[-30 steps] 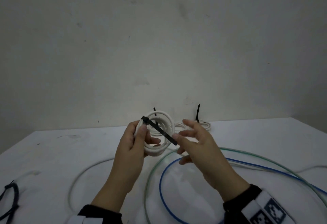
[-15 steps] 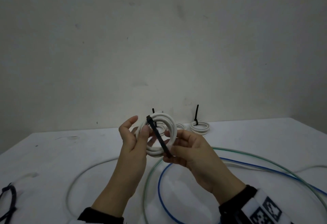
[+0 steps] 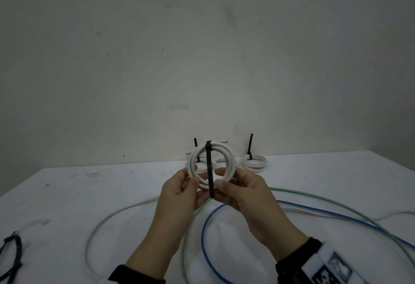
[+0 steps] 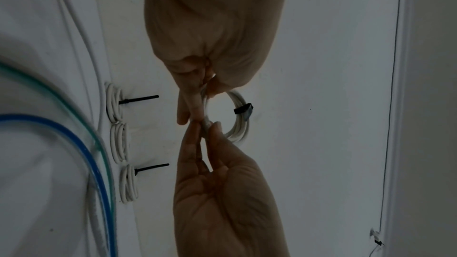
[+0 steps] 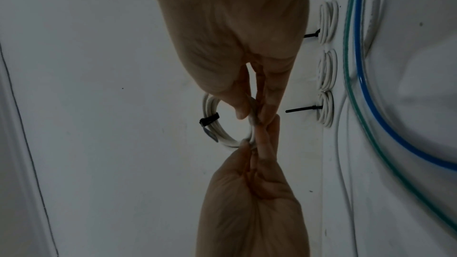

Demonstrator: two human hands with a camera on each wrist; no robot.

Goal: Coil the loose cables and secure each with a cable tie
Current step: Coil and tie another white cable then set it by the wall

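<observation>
Both hands are holding a small white cable coil (image 3: 212, 164) up above the tabletop (image 3: 112, 194), in front of the wall (image 3: 202, 59). In the head view, the left hand (image 3: 179, 191) is pinching the coil's lower left side between thumb and fingers, and the right hand (image 3: 242, 191) is pinching the lower right side, its thumb pressing against a black cable tie (image 3: 210, 171). The tie is wrapping over the top of the coil and running straight down across its opening. Behind, three more white coils are lying in a row near the wall, the rightmost one (image 3: 254, 163) with a black tie tail sticking upright. A blue cable (image 3: 224, 212), a green cable (image 3: 314, 198) and a white cable (image 3: 112, 218) are lying loose on the tabletop, and a dark cable (image 3: 13, 250) is sitting at the left edge.

In the left wrist view, the left hand (image 4: 210, 46) is gripping the coil (image 4: 238, 124) from above, while the right hand (image 4: 222, 192) is meeting it from below, fingers curled on the same rim. The tie's head (image 4: 243, 108) is sitting on the far side of the coil.

In the right wrist view, the right hand (image 5: 235, 46) is pinching the coil (image 5: 210, 112) with thumb and fingertips, and the left hand (image 5: 252, 202) is pinching just below. The tie (image 5: 209, 120) is banding the coil's far side.
</observation>
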